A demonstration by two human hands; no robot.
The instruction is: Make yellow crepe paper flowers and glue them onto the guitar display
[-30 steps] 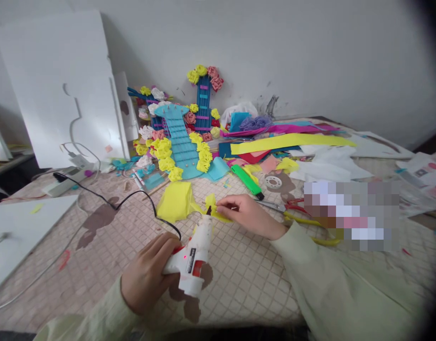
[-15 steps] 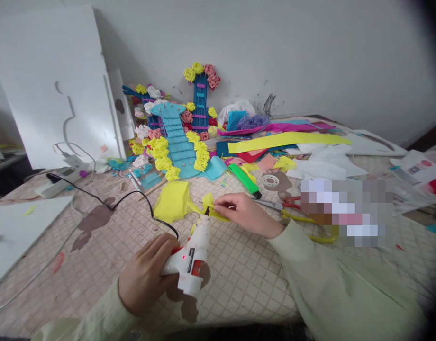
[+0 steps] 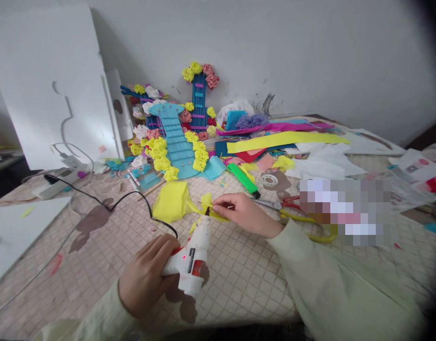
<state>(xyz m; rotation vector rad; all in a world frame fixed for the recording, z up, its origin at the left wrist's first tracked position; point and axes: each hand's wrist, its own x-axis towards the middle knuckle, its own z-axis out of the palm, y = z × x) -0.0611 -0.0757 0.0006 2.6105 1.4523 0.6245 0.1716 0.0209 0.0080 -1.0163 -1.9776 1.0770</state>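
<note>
My left hand (image 3: 150,270) is wrapped round the handle of a white hot glue gun (image 3: 193,258), whose small red light is lit. Its dark nozzle points away from me, close to the fingertips of my right hand (image 3: 235,210). Those fingertips pinch a small piece of yellow crepe paper (image 3: 206,200); whether nozzle and paper touch, I cannot tell. More yellow crepe paper (image 3: 171,201) lies just left of the nozzle. Behind it stands a light-blue guitar-shaped piece (image 3: 177,142) with strings and yellow paper flowers along both sides.
A green utility knife (image 3: 242,180), scissors (image 3: 267,203) and yellow-handled pliers (image 3: 324,234) lie to the right. Coloured paper strips (image 3: 289,140) fill the back. The glue gun's black cord (image 3: 132,194) runs left to a power strip (image 3: 58,182). White boards (image 3: 54,85) lean on the wall.
Both hands, the glue gun and the paper hold nearly the same positions. The view has shifted very slightly.
</note>
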